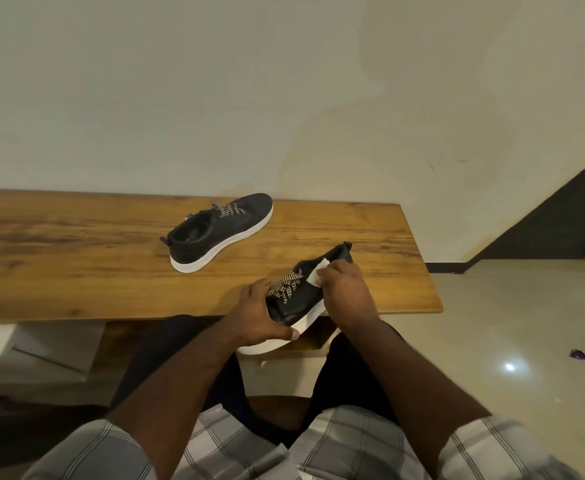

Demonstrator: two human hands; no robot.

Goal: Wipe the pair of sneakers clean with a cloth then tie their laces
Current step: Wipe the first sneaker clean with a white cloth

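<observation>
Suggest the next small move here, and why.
Probably draw the cloth along the held shoe's upper. The right hand pinches it against the upper, and the left hand grips that shoe. The other shoe waits on the bench.

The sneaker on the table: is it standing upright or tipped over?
Upright. The far sneaker rests flat on its white sole on the wooden table, opening facing up, laces loose.

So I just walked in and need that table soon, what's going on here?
A person is cleaning sneakers. The left hand grips one black sneaker at the near edge of the wooden table, while the right hand presses a white cloth against its upper. The second sneaker sits alone farther back on the table. Both pairs of laces look untied.
</observation>
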